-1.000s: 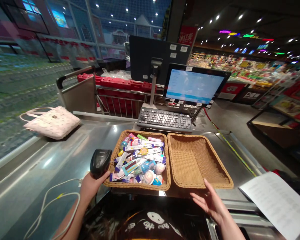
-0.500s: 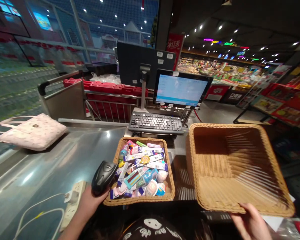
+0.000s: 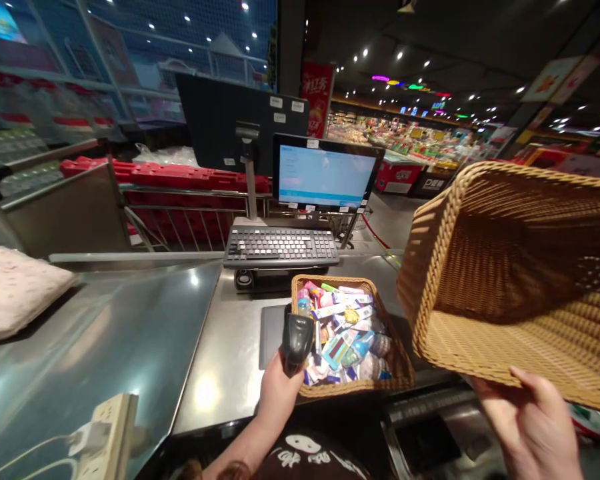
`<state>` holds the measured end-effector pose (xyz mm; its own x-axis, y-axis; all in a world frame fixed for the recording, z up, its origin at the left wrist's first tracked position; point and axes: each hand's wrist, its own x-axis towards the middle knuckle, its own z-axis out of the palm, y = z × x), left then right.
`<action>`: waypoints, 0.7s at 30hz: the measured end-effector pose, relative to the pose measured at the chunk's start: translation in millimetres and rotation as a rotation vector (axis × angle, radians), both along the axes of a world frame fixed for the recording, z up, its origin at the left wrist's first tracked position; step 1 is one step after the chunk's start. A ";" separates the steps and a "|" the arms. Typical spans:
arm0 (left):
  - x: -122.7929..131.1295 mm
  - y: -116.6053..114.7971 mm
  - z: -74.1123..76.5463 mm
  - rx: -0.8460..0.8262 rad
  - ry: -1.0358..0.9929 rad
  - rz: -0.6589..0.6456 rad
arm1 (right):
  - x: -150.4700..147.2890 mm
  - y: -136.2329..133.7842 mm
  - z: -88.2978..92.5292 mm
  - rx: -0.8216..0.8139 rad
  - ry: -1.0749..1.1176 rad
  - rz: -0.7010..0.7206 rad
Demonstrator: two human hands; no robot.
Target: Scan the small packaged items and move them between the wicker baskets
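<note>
My left hand is closed round a black handheld barcode scanner, held just left of a wicker basket full of small colourful packets on the steel counter. My right hand grips the near rim of an empty wicker basket, which is lifted off the counter and tilted, its opening facing me at the right.
A keyboard and a lit till screen stand behind the full basket, with a dark monitor back further left. A pale handbag lies at the far left. A white power strip lies near the counter's front edge. Red crates sit behind a rail.
My right hand has taken the empty basket off the counter and raised it up and to the right. The view has swung right; the scanner stays in my left hand beside the full basket.
</note>
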<state>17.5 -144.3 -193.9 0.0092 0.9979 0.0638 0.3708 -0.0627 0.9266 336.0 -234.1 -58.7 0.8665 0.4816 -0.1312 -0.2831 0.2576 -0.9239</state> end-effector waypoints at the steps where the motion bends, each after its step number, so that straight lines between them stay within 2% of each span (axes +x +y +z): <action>1: 13.3 4.2 -1.2 0.011 -0.013 -0.029 | 1.4 -2.7 0.2 -0.022 0.016 -0.024; 4: 51.2 16.8 -2.9 0.028 -0.050 -0.115 | 1.7 -11.1 -1.3 -0.075 0.088 -0.058; 9: 109.8 27.6 -4.2 0.029 -0.137 -0.231 | -5.7 -16.6 -4.2 -0.067 0.097 0.024; 12: 124.6 28.0 -5.9 -0.048 -0.168 -0.298 | -16.2 -10.3 -0.3 -0.032 0.114 0.094; 14: 113.5 28.0 -1.9 -0.111 -0.166 -0.251 | -28.2 -4.6 2.1 -0.008 0.152 0.147; 16: 82.7 26.5 9.0 -0.146 -0.218 -0.165 | -44.9 -0.5 1.3 -0.002 0.150 0.287; 18: 36.5 20.7 24.9 -0.126 -0.320 -0.071 | -65.9 0.8 -3.1 -0.010 0.188 0.406; 21: -44.0 1.3 47.7 -0.019 -0.296 0.187 | -103.2 -1.3 -12.6 -0.021 0.352 0.565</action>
<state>-26.5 -143.0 -146.3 -0.1901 0.9816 0.0180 0.0897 -0.0009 0.9960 232.8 -235.4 -71.3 0.3853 0.8434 -0.3745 -0.6546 -0.0363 -0.7551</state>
